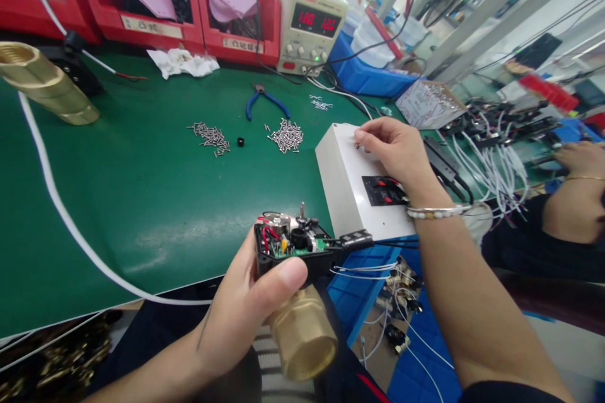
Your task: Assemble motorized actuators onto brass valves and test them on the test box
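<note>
My left hand (246,308) grips a brass valve (302,334) with an open black actuator box (295,245) on top; its circuit board, wires and small shaft show. My right hand (394,151) rests on a white test box (345,189), fingers curled, with the fingertips pinched at a small switch or knob near its far edge. A bead bracelet sits on that wrist. A black panel with red terminals (385,191) lies on the box, under the wrist.
Two screw piles (286,136) (211,136), blue pliers (265,101), a brass fitting (45,82), a white cable (57,208) and a power supply (309,19) lie on the green mat. Red bins stand behind. Another person's hand (579,157) works at right. A blue parts tray (411,334) sits below.
</note>
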### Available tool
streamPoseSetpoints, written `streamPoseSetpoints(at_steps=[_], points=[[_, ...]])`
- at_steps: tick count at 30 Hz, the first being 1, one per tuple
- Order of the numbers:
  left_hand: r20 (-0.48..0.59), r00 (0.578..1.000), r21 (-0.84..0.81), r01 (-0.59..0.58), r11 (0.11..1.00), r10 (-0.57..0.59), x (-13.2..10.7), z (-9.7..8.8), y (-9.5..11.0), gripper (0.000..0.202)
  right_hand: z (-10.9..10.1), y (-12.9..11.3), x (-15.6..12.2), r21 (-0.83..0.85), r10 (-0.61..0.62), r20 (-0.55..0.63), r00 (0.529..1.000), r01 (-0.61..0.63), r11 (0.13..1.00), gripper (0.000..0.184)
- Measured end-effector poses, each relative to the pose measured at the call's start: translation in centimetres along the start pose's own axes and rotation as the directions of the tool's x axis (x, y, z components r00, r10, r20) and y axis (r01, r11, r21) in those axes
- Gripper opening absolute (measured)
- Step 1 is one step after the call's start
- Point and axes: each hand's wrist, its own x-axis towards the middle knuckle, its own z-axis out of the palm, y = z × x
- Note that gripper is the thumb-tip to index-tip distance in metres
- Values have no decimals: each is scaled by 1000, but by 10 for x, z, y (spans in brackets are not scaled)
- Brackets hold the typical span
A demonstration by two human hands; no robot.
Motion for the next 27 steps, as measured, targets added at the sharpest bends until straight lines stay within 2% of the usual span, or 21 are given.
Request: streamPoseSetpoints(at_steps=[4,8,16,18,22,27], points=[[36,992,88,-127,988,124,-1,4,0,58,1,-3,0,27,0,3,1000,0,1000,10],[71,987,80,-150,985,144,-2,5,0,53,2,-5,-1,46,10,-1,1000,-10,999,9],[51,990,57,-135,989,132,-4,6,-1,53,1,-3,0,41,11,8,1000,-12,999,9],[13,997,28,-81,996,81,-2,7,0,56,1,-4,0,34,10,11,1000,-10,999,8],[8,993,-97,121,988,-121,4,8,2,56,1,-6,-1,35,19,5,1000,-19,999,7],[-37,991,-178,121,977,-130,9,7,2,51,1,-6,-1,36,2,-5,1000,-1,999,8]])
